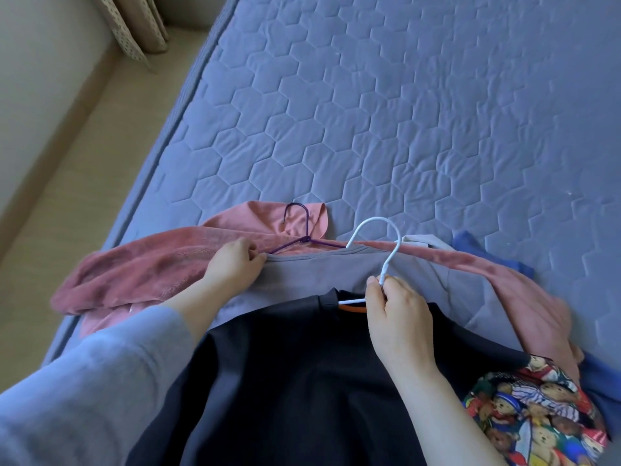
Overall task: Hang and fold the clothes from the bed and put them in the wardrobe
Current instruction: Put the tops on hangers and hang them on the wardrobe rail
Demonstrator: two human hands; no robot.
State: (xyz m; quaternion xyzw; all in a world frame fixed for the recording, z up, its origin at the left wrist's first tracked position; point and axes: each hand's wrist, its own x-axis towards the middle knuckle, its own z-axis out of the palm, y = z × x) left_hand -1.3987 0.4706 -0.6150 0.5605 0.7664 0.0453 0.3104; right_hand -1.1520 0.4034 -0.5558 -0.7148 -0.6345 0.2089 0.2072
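Nearest, bottom left: grey sleeve [84, 381], soft matte knit, pushed up the left forearm. Centre front: dark navy top [285, 381], smooth heavy cloth, laid flat w/ ribbed neck facing away; thin orange strip [353, 309] inside the neck opening, can't tell what. Bottom right: bear-print fabric [537, 412], glossy multicolour, bunched, partly under the navy edge. Right hand [396, 317] above the navy neck, thumb and fingertips pinched tight on the stem of the white hanger [375, 219]: thin coated wire, rounded hook pointing away, one arm slipped into the neck opening, rest hidden by cloth. Next layer back: grey top [319, 274], mauve-grey jersey, flat, stitched neckband, lower half covered by the navy. Left hand [235, 260] at its left shoulder, fingers curled and clamped on the cloth edge; can't tell whether the wire is also gripped. Purple hanger [299, 230], thin wire w/ twisted neck, arms running into the grey top, hook lying on pink cloth. Underneath all: pink fleece garment [141, 264], plush nap, sleeves spread left and right. Blue cloth [487, 250], crumpled, far right, touching the pink. All clothes at the near end of the bed [403, 112]: lilac-blue cover, hexagon quilting, slight wrinkles. Far left: beige floor [67, 146]; spotted curtain [134, 28], pleated, at the top corner.
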